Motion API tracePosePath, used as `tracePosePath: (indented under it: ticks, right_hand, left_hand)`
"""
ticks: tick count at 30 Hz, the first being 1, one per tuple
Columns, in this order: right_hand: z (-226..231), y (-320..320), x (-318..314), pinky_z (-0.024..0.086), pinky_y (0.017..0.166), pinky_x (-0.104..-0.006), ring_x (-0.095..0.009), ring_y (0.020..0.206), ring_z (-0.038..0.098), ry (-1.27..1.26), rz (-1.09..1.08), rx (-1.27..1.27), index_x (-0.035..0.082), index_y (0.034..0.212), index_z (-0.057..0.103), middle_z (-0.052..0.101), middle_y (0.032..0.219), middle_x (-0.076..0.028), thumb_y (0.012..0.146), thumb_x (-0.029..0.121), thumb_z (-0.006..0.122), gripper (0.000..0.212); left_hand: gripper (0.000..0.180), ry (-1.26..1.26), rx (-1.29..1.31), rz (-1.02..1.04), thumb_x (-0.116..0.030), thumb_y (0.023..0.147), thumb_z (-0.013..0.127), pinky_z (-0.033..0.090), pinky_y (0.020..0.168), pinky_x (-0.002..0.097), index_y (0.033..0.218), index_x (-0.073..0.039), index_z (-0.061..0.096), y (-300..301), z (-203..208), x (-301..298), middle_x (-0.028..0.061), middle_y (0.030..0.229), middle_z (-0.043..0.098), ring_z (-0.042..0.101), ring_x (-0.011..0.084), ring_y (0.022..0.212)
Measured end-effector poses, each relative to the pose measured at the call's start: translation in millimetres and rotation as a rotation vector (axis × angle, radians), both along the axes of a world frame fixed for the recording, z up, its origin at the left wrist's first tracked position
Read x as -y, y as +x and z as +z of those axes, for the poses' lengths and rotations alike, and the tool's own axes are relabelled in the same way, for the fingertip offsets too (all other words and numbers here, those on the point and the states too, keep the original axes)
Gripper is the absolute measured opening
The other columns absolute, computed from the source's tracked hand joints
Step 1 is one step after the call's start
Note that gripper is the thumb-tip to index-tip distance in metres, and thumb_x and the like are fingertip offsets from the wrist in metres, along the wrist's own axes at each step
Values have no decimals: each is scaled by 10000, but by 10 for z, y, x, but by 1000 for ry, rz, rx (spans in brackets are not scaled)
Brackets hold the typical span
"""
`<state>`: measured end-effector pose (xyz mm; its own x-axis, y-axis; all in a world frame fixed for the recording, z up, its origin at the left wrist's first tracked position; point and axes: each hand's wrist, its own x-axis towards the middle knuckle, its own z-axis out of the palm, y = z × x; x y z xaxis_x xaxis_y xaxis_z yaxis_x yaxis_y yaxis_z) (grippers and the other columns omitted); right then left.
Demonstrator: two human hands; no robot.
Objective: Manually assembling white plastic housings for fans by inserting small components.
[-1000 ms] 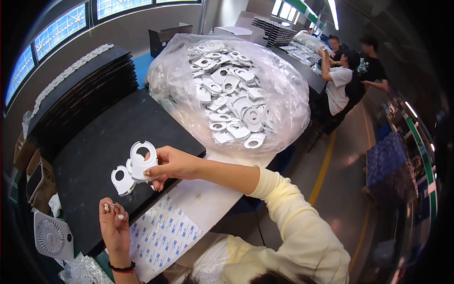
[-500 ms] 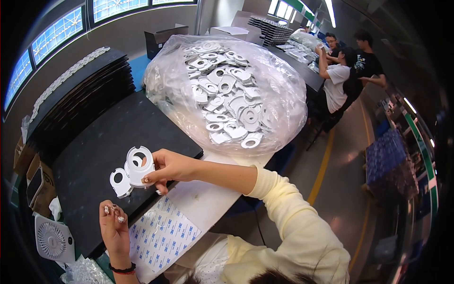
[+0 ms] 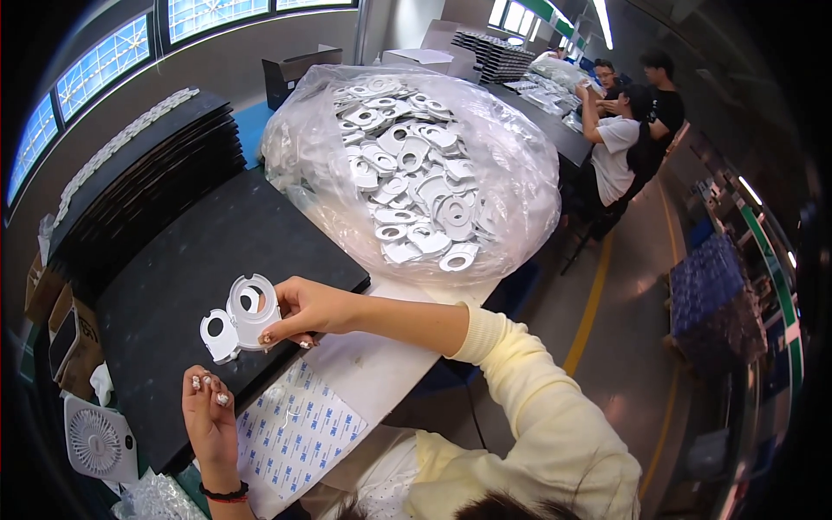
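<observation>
My right hand (image 3: 303,314) grips white plastic ring parts (image 3: 257,325) between thumb and fingers, above the black board. The larger piece has a big round opening with a gap at its top rim. A smaller white piece (image 3: 218,336) with a round hole adjoins it on the left; how they connect is hard to see. Below them, apart from the parts, my left hand (image 3: 208,412) is raised with its fingers bent and drawn together. Whatever those fingers may hold is hidden. Both hands have decorated nails.
A large clear plastic bag (image 3: 520,173) full of similar white parts stands beyond the black board (image 3: 182,260). Stacked black trays (image 3: 147,165) rise at left. Nearby are a white fan (image 3: 100,438) and a blue-printed sheet (image 3: 303,429). Several people (image 3: 620,143) work at the far table.
My right hand has turned slightly, tilting the larger white piece and shifting it a little downward. My left hand stays nearly still. In the background, the standing person has leaned left.
</observation>
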<state>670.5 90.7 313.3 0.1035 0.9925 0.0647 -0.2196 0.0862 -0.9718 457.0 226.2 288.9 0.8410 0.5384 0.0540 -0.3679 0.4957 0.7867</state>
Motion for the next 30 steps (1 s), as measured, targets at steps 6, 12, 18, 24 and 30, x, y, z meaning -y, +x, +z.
tracePosePath:
  ticks: [6, 12, 18, 24, 30]
  right_hand:
    - [-37, 9, -17, 385, 397, -178, -48, 449, 492, 5, 10, -4, -15, 973, 570, 640, 796, -79, 810, 106, 671, 226]
    - [-21, 4, -17, 405, 407, -176, -55, 466, 511, -11, 22, -16, -17, 976, 560, 629, 790, -77, 806, 104, 674, 237]
    - [-19, 6, -8, 408, 406, -174, -56, 470, 520, -12, 13, -23, -19, 966, 560, 626, 783, -73, 803, 98, 676, 232]
    - [-30, -22, -38, 414, 404, -179, -59, 470, 525, -16, 12, -14, -24, 956, 563, 629, 783, -74, 804, 94, 674, 222]
    - [-22, 5, -15, 418, 404, -181, -59, 470, 524, -19, 4, -23, -24, 951, 568, 632, 780, -75, 803, 92, 675, 217]
  left_hand:
    - [105, 5, -8, 5, -121, 926, 521, 365, 606, 165, 985, -60, 460, 4, 24, 15, -5, 778, 471, 435, 50, 661]
    - [103, 20, 13, -52, -155, 948, 487, 334, 572, 170, 943, -57, 454, -1, 25, -2, -19, 701, 428, 396, 44, 622]
    - [120, 8, 17, -37, -171, 961, 462, 325, 561, 176, 905, -66, 448, 6, 23, 10, -20, 676, 398, 379, 50, 605]
    - [135, 18, 22, -29, -182, 968, 445, 320, 556, 180, 891, -71, 444, -27, 1, 4, -21, 664, 381, 364, 52, 592]
    - [127, 39, 12, -48, -177, 966, 445, 320, 557, 181, 895, -72, 440, 5, 24, 0, -26, 661, 380, 365, 50, 592]
